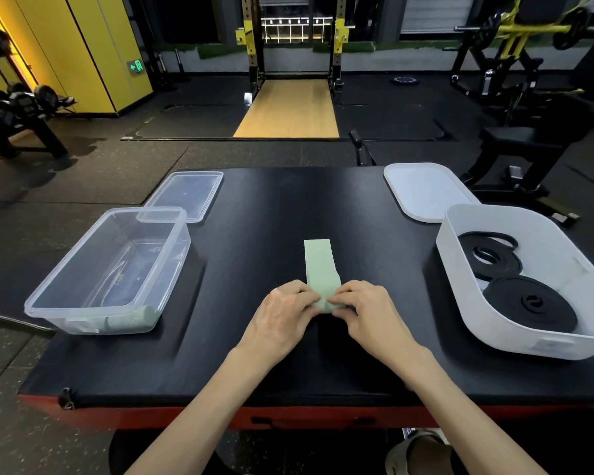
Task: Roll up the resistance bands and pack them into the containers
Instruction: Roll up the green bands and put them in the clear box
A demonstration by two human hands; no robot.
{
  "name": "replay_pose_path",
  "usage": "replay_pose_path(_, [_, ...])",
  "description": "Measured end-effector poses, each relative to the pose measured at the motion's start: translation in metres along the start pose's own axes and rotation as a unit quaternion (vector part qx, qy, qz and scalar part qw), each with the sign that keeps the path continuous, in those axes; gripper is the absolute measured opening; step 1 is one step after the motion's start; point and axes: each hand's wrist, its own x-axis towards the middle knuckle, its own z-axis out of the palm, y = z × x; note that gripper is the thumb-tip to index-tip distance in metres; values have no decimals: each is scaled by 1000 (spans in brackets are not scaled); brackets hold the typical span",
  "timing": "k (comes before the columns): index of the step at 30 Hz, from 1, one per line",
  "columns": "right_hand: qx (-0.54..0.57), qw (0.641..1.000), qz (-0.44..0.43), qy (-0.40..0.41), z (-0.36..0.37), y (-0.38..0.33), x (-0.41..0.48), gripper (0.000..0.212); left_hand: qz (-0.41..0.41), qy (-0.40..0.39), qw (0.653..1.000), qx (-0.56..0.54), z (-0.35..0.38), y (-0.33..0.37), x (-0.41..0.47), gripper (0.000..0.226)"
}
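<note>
Your left hand (282,308) and right hand (367,310) pinching the rolled near end of a pale green flat resistance band (319,262), mid black padded tabletop (288,207), tail flat toward 12 o'clock, clear plastic container (167,279) at 9 o'clock, white tub (515,337) of coiled black bands (528,303) at 3 o'clock

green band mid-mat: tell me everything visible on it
The green band is a pale, matte, flat strip that looks like fabric. It lies on the black mat and runs straight away from the person, with a square far end. Its near end is curled into a small roll, which the left hand and right hand pinch from either side. Nothing else touches it.
</note>
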Motion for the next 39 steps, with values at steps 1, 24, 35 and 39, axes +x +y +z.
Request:
replay_pose_path(1, [1, 1000, 0, -1, 0, 0, 1, 22, 5, -2, 1000, -3, -1, 1, -1, 16])
replay_pose_path(24, [-18, 999, 22, -35, 3, 3, 12, 21, 2, -23, 1000, 5, 1, -4, 12, 9])
replay_pose_path(35, [-20, 998, 38, -45, 0, 4, 9, 18, 10, -41, 999, -6, 0, -7, 20, 12])
replay_pose_path(39, [-3, 999, 49, -24, 0, 2, 4, 27, -6, -44, 999, -3, 1, -8, 20, 14])
